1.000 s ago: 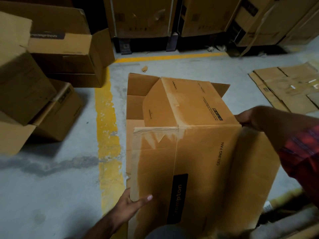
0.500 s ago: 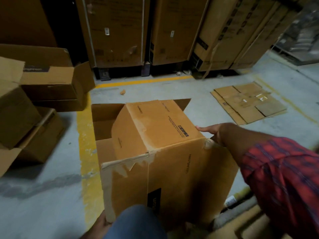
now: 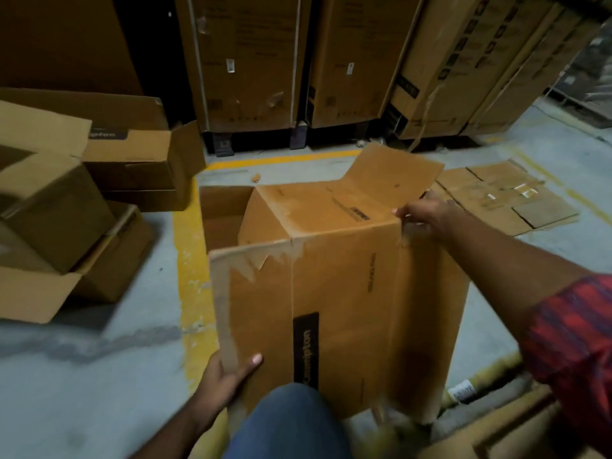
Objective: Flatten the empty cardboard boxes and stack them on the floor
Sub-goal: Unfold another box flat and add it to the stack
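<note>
Floor: grey concrete, yellow line.
Cardboard box: open-ended, standing on the floor between both grips.
Open boxes: heaped well left of the left grip.
Flattened cardboard: on the floor just beyond the right grip.
Left grip: clasps the box's lower left edge.
Right grip: pinches its upper right corner.

On the floor, a box stands right of the left hand, a yellow line just left of it. Flattened cardboard lies beyond the right hand, open boxes far left.
</note>
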